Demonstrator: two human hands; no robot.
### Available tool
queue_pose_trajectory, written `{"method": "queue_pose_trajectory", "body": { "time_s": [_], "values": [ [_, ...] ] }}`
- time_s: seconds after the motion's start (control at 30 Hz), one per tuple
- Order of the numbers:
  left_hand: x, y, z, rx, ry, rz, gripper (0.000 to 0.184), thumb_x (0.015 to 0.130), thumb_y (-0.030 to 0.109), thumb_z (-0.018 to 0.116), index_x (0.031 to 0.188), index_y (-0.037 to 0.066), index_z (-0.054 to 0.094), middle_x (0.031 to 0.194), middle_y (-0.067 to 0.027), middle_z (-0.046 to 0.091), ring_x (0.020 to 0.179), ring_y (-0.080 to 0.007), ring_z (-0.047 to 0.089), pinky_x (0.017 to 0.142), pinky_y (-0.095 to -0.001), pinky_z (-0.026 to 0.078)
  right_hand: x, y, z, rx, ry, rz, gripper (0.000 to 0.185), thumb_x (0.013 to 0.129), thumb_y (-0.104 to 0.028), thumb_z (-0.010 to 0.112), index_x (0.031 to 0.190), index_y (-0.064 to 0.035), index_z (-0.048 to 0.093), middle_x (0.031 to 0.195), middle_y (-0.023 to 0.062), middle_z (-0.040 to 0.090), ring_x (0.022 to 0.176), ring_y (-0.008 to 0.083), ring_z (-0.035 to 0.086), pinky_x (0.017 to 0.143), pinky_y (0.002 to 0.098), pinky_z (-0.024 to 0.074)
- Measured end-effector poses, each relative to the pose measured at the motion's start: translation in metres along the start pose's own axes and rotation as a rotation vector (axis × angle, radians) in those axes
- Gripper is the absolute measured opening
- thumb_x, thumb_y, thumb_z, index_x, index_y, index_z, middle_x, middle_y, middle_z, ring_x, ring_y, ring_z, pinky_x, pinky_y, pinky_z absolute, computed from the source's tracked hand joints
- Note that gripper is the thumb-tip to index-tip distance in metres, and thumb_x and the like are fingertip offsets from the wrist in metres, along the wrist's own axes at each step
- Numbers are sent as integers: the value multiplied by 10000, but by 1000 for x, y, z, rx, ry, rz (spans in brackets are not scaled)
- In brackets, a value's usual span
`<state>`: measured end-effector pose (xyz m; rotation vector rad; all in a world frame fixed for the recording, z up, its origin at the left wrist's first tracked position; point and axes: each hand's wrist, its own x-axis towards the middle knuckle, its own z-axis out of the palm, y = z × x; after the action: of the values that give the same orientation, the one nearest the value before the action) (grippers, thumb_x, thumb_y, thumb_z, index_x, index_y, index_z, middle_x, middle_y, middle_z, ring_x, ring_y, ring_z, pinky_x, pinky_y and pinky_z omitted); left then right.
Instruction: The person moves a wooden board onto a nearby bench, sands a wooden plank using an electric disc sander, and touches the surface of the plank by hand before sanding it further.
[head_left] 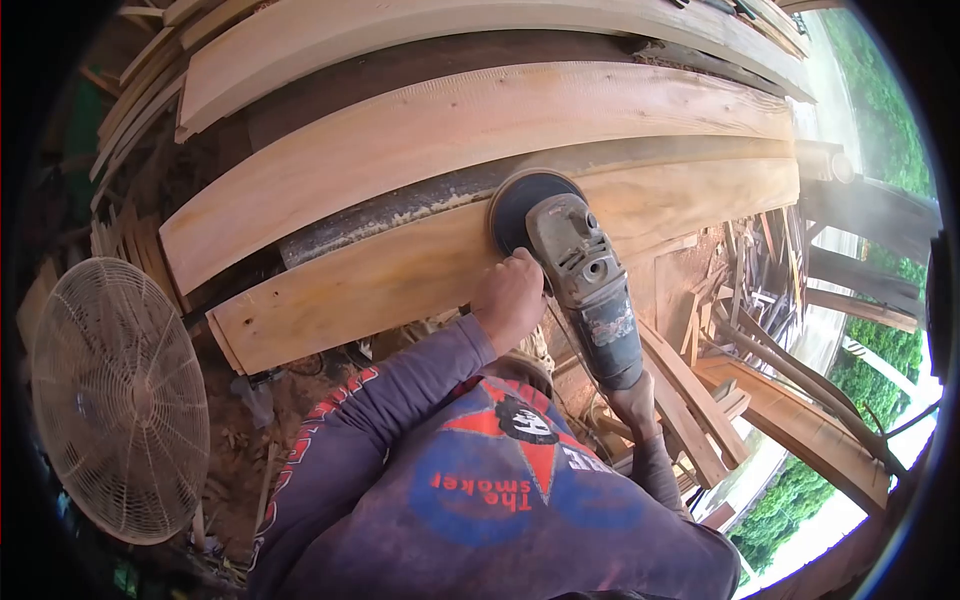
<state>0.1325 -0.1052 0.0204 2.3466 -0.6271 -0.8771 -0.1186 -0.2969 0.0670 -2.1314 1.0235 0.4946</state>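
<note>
Step in hand, prob.: surfacing the near plank [350,300] w/ the sander [590,265]. All places here are rel. to that plank. It lies crosswise in front of the person, its L end nearer the fan [143,400]. The sander's disc [522,205] is over its far edge, approx. mid-length; the body slants back toward the person, past the near edge. Can't tell from one view if the disc is spinning or how hard it bears on the wood, tho haze off the R end hints at dust in the air.

L hand [505,300]: fingers curled tight together by the sander's head, prob. round a side handle; most of the grip is hidden. R hand [632,400]: wrapped round the rear of the body; fingertips mostly out of sight.

Far plank [450,125] lies beyond, w/ a dark strip [400,215] btwn the two. Loose boards [690,410] sit off the near side, to the R.

Next move, as a judgement: calls for both hands firm, L steering the head, R bearing the rear weight, disc near flat w/ light, even pressure. Any tilt at the far edge could gouge or round it; sleeves need to stay clear of the disc.
</note>
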Motion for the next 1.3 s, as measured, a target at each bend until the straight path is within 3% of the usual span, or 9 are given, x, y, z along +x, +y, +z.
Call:
{"method": "queue_pose_trajectory", "body": {
  "time_s": [0.13, 0.23, 0.4, 0.47, 0.5, 0.8, 1.03, 1.17, 1.3],
  "values": [
    [31, 34, 14, 30, -26, 41, 414, 769, 218, 797, 970, -61, 566, 873, -235, 729, 824, -359, 753, 709, -429, 616, 10, 14, -22, 39, 41, 36, 369, 764, -161, 787, 1032, 85, 722, 986, 215, 766, 965, 248, 749, 823, 368, 566],
    [51, 66, 23, -8, -75, 115, 443, 785, 256, 811, 986, -67, 582, 886, -223, 733, 835, -336, 759, 715, -423, 618, 5, 37, -36, 107, 69, 277, 355, 747, -152, 784, 1018, 70, 730, 952, 163, 769, 889, 232, 741, 786, 374, 557],
    [90, 92, 61, 132, 39, 414, 284, 782, 174, 763, 921, -43, 642, 860, -172, 733, 804, -279, 763, 670, -379, 610, -12, 55, -6, 161, 157, 196, 353, 704, -159, 792, 986, 40, 722, 870, 144, 751, 780, 203, 696, 721, 361, 534],
    [85, 79, 49, 165, 52, 434, 248, 775, 163, 758, 886, -27, 644, 849, -163, 730, 792, -270, 761, 657, -369, 605, -17, 25, 12, 22, 144, 405, 368, 691, -162, 800, 982, 48, 715, 858, 146, 745, 794, 205, 695, 729, 365, 533],
    [80, 69, 42, 198, 57, 461, 213, 768, 153, 752, 852, -11, 645, 838, -155, 726, 780, -260, 760, 645, -359, 601, -21, 33, 24, 51, 122, 391, 371, 691, -165, 803, 983, 47, 717, 866, 144, 746, 799, 205, 697, 734, 364, 534],
    [-68, -82, -19, 131, 82, 113, 398, 739, 216, 799, 971, -10, 569, 835, -185, 710, 780, -293, 747, 675, -388, 607, -43, -59, 121, -40, 35, -62, 511, 714, -249, 839, 1117, 35, 703, 968, 218, 753, 888, 287, 743, 784, 400, 560],
    [-170, -189, -55, -18, 195, -127, 333, 703, 103, 712, 968, -29, 559, 819, -205, 699, 786, -351, 729, 692, -450, 595, -45, -138, 197, -166, -180, -292, 542, 717, -269, 845, 1140, 32, 693, 984, 234, 748, 910, 315, 742, 796, 416, 562],
    [-229, -227, -47, -145, 223, -312, 395, 707, 136, 735, 1006, -59, 567, 819, -223, 692, 781, -399, 703, 701, -488, 562, -44, -170, 233, -242, -282, -427, 559, 718, -280, 849, 1154, 31, 688, 993, 242, 745, 923, 331, 741, 803, 426, 563],
    [-274, -263, -36, -218, 394, -435, 363, 713, 120, 747, 980, -27, 550, 850, -234, 694, 797, -381, 721, 706, -474, 588, -40, -197, 260, -304, -362, -554, 576, 720, -291, 852, 1167, 29, 683, 1002, 251, 742, 936, 347, 740, 810, 435, 564]
  ]
}}
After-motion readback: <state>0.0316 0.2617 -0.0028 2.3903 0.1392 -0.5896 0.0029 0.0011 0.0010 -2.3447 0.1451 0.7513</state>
